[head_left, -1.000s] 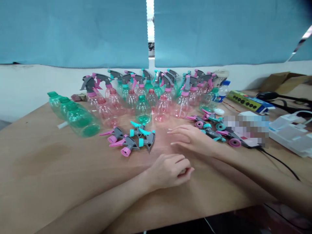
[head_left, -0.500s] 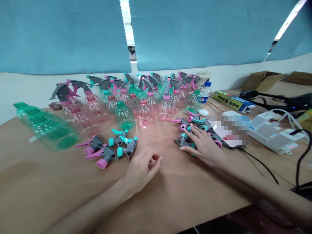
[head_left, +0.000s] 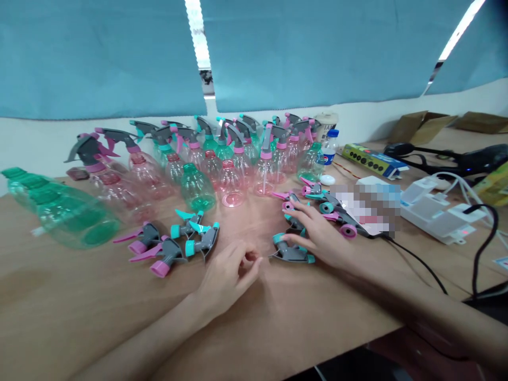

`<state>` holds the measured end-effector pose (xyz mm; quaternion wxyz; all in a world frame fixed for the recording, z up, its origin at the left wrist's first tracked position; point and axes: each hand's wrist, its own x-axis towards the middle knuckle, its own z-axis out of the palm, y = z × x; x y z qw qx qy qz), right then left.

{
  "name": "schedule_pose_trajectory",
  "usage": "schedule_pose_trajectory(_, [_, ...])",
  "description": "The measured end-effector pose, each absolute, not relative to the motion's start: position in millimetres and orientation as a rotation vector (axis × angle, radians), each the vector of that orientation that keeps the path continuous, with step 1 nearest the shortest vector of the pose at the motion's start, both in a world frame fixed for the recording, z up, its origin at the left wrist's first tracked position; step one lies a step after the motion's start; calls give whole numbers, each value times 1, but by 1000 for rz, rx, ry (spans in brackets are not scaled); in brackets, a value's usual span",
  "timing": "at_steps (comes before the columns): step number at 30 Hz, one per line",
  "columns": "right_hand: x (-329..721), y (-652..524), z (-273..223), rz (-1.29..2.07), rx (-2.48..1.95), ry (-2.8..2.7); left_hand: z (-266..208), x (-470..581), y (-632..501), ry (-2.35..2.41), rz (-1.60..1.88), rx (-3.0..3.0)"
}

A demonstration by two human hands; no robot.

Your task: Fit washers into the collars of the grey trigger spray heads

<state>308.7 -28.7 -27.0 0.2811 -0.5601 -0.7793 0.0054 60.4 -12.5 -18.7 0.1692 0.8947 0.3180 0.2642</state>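
Observation:
My left hand (head_left: 228, 272) rests on the table with its fingers curled in, and nothing shows in it. Several trigger spray heads lie just left of it, among them a grey one with a teal collar (head_left: 203, 242) and a grey one with a pink collar (head_left: 169, 256). My right hand (head_left: 323, 238) is stretched out over another group of spray heads, fingers apart. Its thumb touches a grey and teal spray head (head_left: 291, 251) lying nearest the left hand. Part of the group, including a spray head with a pink collar (head_left: 348, 231), lies beyond and beside the right hand.
Pink and green spray bottles stand in rows at the back; an open green bottle (head_left: 197, 188) and an open pink bottle (head_left: 232, 185) are in front. Stacked green bottles (head_left: 75, 217) lie left. At right are a power strip (head_left: 440, 211), cables, a boxed strip (head_left: 373, 161) and a Pepsi bottle (head_left: 329, 148).
My right hand has drawn the grey and teal spray head toward me and a little left, apart from its group. The left hand has kept its curl. The view has shifted slightly.

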Motion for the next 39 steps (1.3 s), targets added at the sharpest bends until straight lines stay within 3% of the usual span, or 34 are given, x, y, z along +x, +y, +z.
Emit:
schedule_pose_trajectory(6, [357, 7, -25, -238, -1859, -1874, -15, 63, -14, 690, 665, 2683])
schedule_pose_trajectory(9, [373, 18, -28, -85, -1964, -1900, -17, 70, -12, 666, 566, 2740])
schedule_pose_trajectory(20, [351, 6, -33, 22, -1713, -2081, -25, 129, 13, 778, 463, 2702])
schedule_pose_trajectory(30, [365, 59, -34, 62, -1722, -1986, -27, 128, 16, 807, 440, 2692])
schedule_pose_trajectory(39, [343, 36, -16, 161, -1643, -2083, -27, 128, 17, 818, 419, 2688])
